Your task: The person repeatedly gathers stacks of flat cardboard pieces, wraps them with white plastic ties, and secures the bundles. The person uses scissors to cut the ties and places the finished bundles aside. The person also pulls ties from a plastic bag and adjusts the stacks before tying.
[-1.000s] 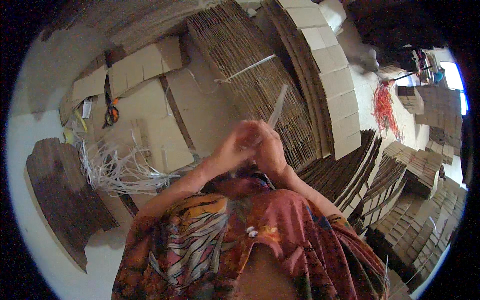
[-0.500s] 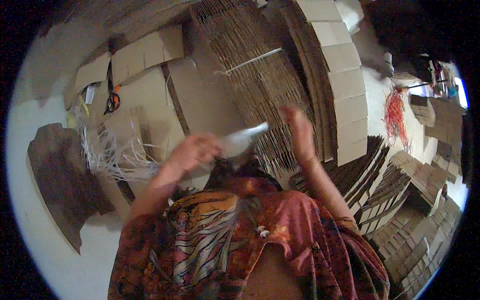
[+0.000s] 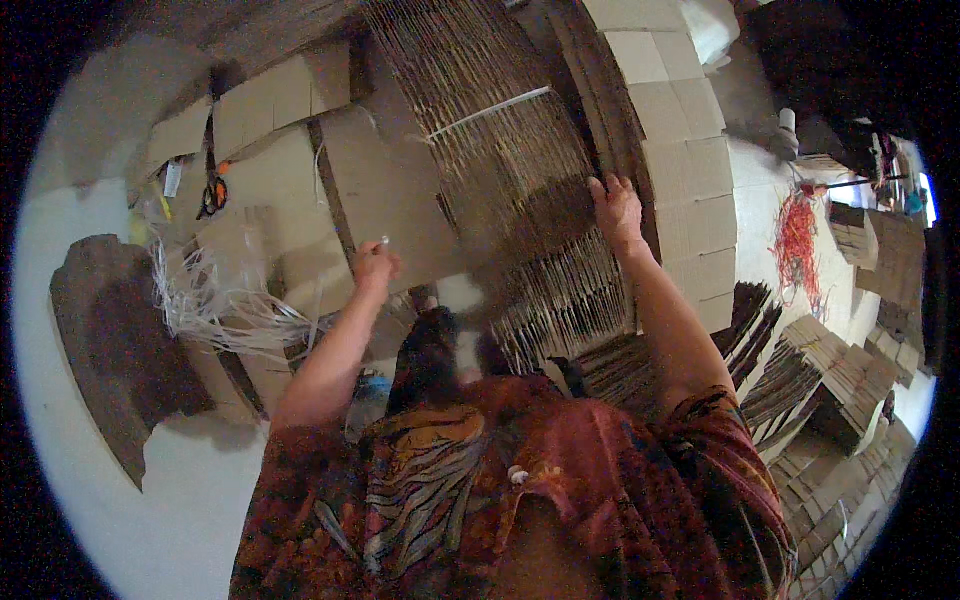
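My left hand [image 3: 376,268] is closed above the flat cardboard on the left. A small white end of a strip [image 3: 385,240] pokes from its fingertips; the rest of the strip is hidden. In front of me lies a long row of folded cardboard pieces [image 3: 510,150], packed edge-up. A white strap [image 3: 490,114] crosses that row at its far part. At the row's right side my right hand [image 3: 620,215] rests with its fingers spread a little, seemingly touching the cardboard edges. No object shows in it.
Loose clear-white strips [image 3: 230,315] lie to the left, with orange-handled scissors [image 3: 213,195] beyond them. Along the right runs a stack of cardboard [image 3: 690,220]. Farther right are red strings [image 3: 797,240] on the floor and more cardboard bundles [image 3: 840,370].
A long whitish strip showed blurred at my left hand before; now only a small end shows. My left hand is slightly farther out. My right hand has come to the row's right side.
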A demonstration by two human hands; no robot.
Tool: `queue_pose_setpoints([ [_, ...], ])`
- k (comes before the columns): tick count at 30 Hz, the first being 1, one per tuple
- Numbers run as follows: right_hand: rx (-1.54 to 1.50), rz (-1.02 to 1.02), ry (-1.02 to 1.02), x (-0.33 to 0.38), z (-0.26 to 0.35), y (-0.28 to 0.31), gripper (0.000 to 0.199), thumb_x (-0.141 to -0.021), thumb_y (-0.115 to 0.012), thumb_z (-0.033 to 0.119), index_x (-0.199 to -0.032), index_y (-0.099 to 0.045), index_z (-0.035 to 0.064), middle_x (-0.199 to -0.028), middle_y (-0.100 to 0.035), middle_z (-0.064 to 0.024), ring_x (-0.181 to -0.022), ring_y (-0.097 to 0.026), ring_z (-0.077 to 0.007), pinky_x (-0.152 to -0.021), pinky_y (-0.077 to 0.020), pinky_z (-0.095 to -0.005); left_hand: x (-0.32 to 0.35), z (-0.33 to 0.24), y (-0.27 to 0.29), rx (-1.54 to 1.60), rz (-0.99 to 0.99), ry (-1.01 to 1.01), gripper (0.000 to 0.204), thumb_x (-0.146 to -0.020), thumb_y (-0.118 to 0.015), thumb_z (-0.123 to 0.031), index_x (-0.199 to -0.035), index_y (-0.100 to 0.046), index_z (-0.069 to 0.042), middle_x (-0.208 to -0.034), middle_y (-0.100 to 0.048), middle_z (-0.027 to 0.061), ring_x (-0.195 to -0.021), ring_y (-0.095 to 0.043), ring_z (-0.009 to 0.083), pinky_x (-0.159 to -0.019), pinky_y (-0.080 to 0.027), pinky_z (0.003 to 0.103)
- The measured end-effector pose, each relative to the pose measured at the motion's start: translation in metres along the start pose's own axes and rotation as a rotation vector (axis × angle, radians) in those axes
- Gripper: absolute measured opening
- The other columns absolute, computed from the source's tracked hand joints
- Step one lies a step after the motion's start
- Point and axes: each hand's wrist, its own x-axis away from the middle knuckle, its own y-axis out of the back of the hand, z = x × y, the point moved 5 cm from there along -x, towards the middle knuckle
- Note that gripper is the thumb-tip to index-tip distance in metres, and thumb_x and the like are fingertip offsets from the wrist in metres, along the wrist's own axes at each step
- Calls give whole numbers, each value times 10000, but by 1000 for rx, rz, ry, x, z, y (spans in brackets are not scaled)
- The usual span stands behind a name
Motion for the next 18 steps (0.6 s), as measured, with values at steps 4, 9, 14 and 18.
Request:
queue_pose_setpoints([
  [4, -53, 58, -87, -1, -21, -22, 473, -845, -498, 372, -1094, -521, -30, -1067, -530, -260, -1023, -494, -391, -849, -404, -425, 11, -6, -87, 169, -43, 28, 108, -818, -419, -39, -917, -463, -32, -735, -534, 93, -524, -507, 174, -413, -392, 292],
  [9, -157, 48, -193, 12, -2, -32, 533, -819, -518, 436, -1028, -557, -52, -997, -580, -227, -962, -538, -360, -824, -408, -393, -9, 1, -129, 51, -145, -172, 165, -776, -471, -82, -919, -509, -12, -836, -555, 136, -739, -510, 223, -631, -414, 374],
  [14, -700, 329, -335, 60, 0, -54, 562, -828, -486, 474, -994, -564, -57, -885, -607, -143, -815, -577, -249, -753, -440, -361, -44, 17, -63, -231, -159, -265, 159, -823, -447, -113, -918, -521, -8, -869, -562, 129, -775, -530, 240, -647, -422, 387],
  [18, -1113, 417, -588, 78, -39, -100, 519, -819, -509, 454, -1024, -546, -21, -812, -594, -101, -733, -569, -201, -676, -458, -365, -35, -36, -45, -95, -55, -59, 154, -837, -447, -121, -893, -529, -3, -815, -576, 123, -729, -549, 193, -583, -441, 341],
])
